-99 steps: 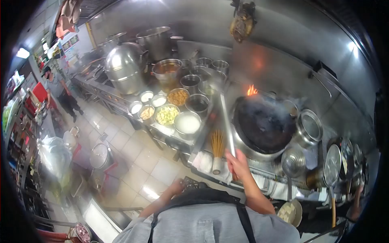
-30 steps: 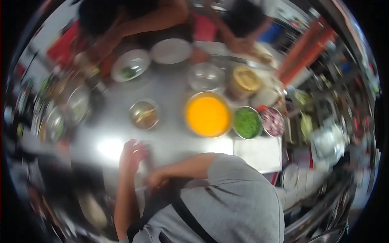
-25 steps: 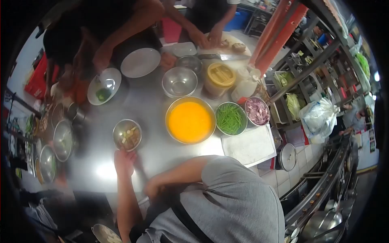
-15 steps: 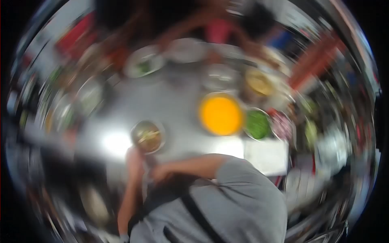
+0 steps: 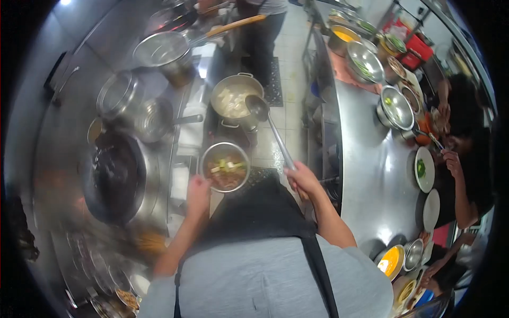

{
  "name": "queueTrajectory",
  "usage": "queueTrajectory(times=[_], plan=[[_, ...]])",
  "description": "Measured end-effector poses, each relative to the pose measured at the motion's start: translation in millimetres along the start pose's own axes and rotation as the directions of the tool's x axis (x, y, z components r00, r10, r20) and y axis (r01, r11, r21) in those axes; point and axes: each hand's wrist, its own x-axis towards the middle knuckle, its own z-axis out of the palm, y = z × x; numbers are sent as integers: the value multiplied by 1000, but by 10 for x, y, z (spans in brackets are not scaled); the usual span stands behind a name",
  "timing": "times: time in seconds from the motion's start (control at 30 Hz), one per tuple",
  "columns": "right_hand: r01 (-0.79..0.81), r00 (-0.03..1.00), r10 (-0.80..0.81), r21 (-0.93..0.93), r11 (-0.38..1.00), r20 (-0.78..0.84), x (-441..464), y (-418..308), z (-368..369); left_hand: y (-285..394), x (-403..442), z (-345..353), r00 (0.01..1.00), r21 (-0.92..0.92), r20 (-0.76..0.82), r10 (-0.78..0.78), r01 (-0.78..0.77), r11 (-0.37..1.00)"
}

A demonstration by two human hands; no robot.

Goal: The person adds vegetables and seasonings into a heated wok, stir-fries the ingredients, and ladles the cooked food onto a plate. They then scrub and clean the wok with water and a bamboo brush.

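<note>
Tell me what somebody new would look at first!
Probably the bowl of food in the left hand, near the middle, and the long ladle in the right hand. Next, maybe the big black wok on the left and the bright orange stuff, bottom right.

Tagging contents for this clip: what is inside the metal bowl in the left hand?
The metal bowl in the left hand holds reddish-brown pieces with pale and green chunks on top; whatever lies beneath them is covered.
</note>
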Motion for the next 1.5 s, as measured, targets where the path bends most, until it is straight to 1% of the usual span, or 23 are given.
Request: queueTrajectory(times=[0.03,0.07,0.13,0.2,0.27,0.43,0.47,0.53,0.67,0.8,0.87,0.93,1.0,1.03,1.07,1.1,1.13,1.17,1.2,1.27,1.37,1.4,1.5], plan=[[18,1000,-19,-44,999,-20,244,-104,74,-76,-82,-128,999,-188,-49,-1,-9,982],[38,998,-42,-88,995,-41,478,-220,146,-17,-215,-295,988,-261,-70,-139,116,958],[137,974,-190,-346,928,-124,938,-462,300,-156,-363,-530,978,-328,-135,-157,106,939],[103,983,-148,-341,934,-108,1573,-495,288,-105,-562,-543,944,-440,-284,-166,26,898],[34,988,-98,-454,890,-118,1988,-681,252,-621,-614,-734,926,-481,-299,-232,63,875],[-15,998,-21,-570,822,-56,2722,-656,40,-625,-818,-734,890,-577,-282,-358,141,804],[42,999,-46,-536,843,6,2851,-570,-63,-588,-826,-712,880,-611,-266,-394,162,775],[-205,968,212,-62,977,137,2784,-766,-187,-681,-775,-638,860,-809,-242,-449,76,583],[-483,875,316,605,633,367,2728,-917,-452,-409,-556,-520,855,-926,-283,-435,-125,357],[-513,853,232,670,537,467,2230,-1329,-619,-356,-490,-928,853,-916,-361,-378,-247,315],[-558,810,165,654,511,563,1998,-1511,-718,151,-419,-1004,752,-864,-498,-431,-393,313],[-485,800,87,556,675,593,1782,-1654,-695,-173,-377,-1523,752,-835,-547,-368,-459,303],[-546,743,87,527,651,663,1608,-1822,-595,-72,-250,-1842,601,-621,-761,-244,-566,542],[-578,720,91,522,628,688,1510,-1914,-489,-158,-219,-2096,483,-12,-872,84,-193,981],[-603,704,92,523,603,704,1405,-2000,-377,-249,-171,-2366,543,596,-753,371,325,734],[-627,681,105,504,594,724,1319,-2073,-250,-266,-3,-2591,387,194,-907,165,37,980],[-645,669,118,494,583,734,1240,-2126,-134,-218,176,-2748,329,-219,-938,-106,-330,918],[-621,669,115,468,628,734,1193,-2163,-19,-97,247,-2845,265,108,-959,99,20,994],[-647,632,105,448,617,768,1153,-2226,142,5,310,-2915,279,390,-913,298,380,839],[-696,562,93,409,590,822,1037,-2285,472,-218,572,-3044,309,727,-669,676,460,509],[-789,411,82,309,531,908,1027,-2301,1030,-595,928,-3069,610,668,-732,304,552,498],[-815,361,79,274,510,929,999,-2310,1227,-801,1063,-3206,598,589,-782,176,618,520],[-821,293,129,179,543,947,908,-2297,1812,-512,973,-3367,512,590,-796,323,536,604]])
